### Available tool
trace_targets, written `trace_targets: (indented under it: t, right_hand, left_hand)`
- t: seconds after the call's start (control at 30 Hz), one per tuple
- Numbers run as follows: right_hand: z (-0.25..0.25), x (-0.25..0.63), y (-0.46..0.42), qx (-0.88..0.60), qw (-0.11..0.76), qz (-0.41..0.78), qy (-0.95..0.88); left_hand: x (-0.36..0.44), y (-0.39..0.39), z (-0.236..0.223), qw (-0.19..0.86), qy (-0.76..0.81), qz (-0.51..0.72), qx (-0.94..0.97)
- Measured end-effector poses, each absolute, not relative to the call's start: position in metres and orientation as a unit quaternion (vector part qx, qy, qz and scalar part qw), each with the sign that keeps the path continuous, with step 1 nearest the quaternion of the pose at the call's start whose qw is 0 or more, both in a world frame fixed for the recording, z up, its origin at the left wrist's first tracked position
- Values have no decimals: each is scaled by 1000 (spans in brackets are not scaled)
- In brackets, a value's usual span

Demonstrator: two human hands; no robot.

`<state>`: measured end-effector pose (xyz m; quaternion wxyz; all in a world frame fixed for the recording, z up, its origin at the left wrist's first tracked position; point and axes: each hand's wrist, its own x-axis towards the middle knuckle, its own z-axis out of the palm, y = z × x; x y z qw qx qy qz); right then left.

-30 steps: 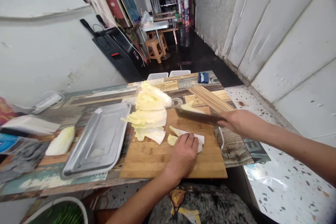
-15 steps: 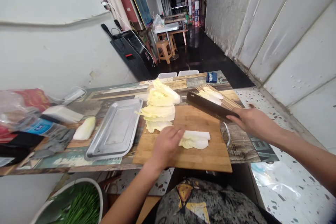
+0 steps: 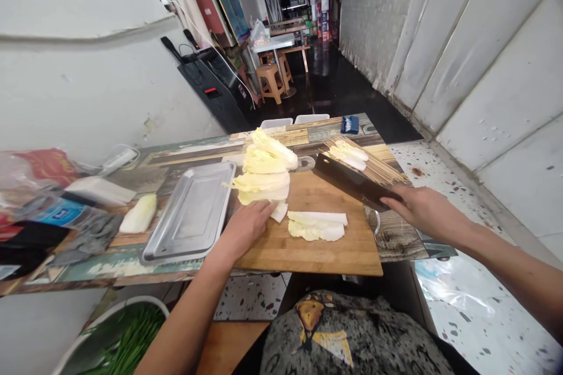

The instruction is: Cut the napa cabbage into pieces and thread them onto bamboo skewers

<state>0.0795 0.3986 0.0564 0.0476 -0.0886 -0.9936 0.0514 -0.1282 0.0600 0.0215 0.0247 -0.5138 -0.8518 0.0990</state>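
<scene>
My left hand (image 3: 250, 224) is at the near end of a pile of pale yellow napa cabbage leaves (image 3: 266, 179), its fingers closed over the nearest leaf (image 3: 280, 211); part of that leaf is hidden under the hand. Two cut pieces of cabbage leaf (image 3: 317, 226) lie side by side on the wooden cutting board (image 3: 334, 258). At the board's right edge, my right hand (image 3: 416, 206) grips the handle of a dark cleaver (image 3: 347, 181). Its blade points left and away, beside a bundle of bamboo skewers (image 3: 373, 164) with cabbage pieces (image 3: 350, 154) on top.
Left of the board lies a metal tray (image 3: 191, 211), then a cabbage chunk (image 3: 139, 214) and a grey cloth (image 3: 90, 240). A blue box (image 3: 350, 124) and white containers (image 3: 312, 118) are at the far edge. Below left is a bowl of green vegetables (image 3: 127, 334).
My left hand has moved left from the cut cabbage pieces to the nearest leaf of the pile. The cleaver stays at the board's right side, and the view has shifted slightly.
</scene>
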Motion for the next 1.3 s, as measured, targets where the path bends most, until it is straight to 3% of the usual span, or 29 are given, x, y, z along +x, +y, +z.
trace_targets:
  t: [0.17,0.33,0.5,0.77,0.83,1.0,1.3]
  right_hand:
    - [52,84,399,-98,52,64,-992]
    - [50,93,400,-114,72,86,-987]
    - [54,100,406,-147,72,119,-979]
    - [47,110,415,-178,76,153,-969]
    - [42,110,415,-171,81,152,-970]
    - [40,105,409,-151,93,149,-973]
    - [39,109,405,-158,93,155,-971]
  left_hand:
    - [-131,65,10,82,-837,93,-533]
    - [-139,60,15,180,-869,-102,-450]
    - [-137,67,50,165,-910,-256,-281]
    - [-124,50,75,-7,-921,-68,-383]
    - [-126,48,68,4,-911,-44,-409]
    - [-144,77,53,151,-877,-26,-456]
    - [-183,108,49,44,-907,10,-419]
